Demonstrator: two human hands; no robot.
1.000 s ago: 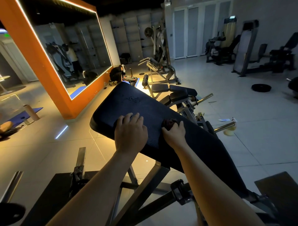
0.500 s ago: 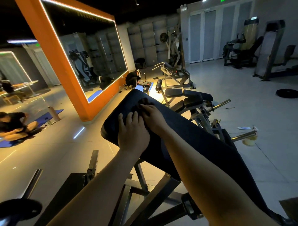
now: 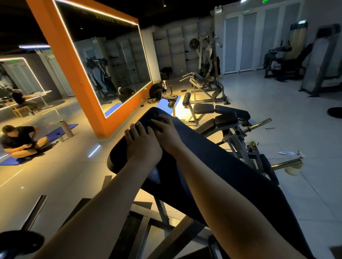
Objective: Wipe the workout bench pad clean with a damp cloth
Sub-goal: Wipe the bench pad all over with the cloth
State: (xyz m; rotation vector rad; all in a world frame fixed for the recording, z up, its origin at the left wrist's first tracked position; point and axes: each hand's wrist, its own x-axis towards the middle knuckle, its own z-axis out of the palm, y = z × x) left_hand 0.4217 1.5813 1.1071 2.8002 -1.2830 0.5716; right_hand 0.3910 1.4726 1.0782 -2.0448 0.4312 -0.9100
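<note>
1. We see the dark blue bench pad tilted, with its high end far from us and its low end near the bottom right.
2. The left hand rests on the left edge of this surface, palm down. Its fingers are a little apart and only lightly bent, and they hold nothing.
3. The right hand lies just beside it, further up the pad, and the two hands touch at the side.
4. The right fingers are close together and almost straight, and they press down on the cloth.
5. The cloth is a small dark crumpled shape near the high end of the pad, partly under the fingertips. We cannot tell its colour in this light.
6. On the left stands a big mirror in an orange frame with a line of light around it.
7. A person sits with crossed legs on a blue mat on the floor, and a bottle stands near.
8. A green sign shines at the ceiling, but its writing is too small to read.
</note>
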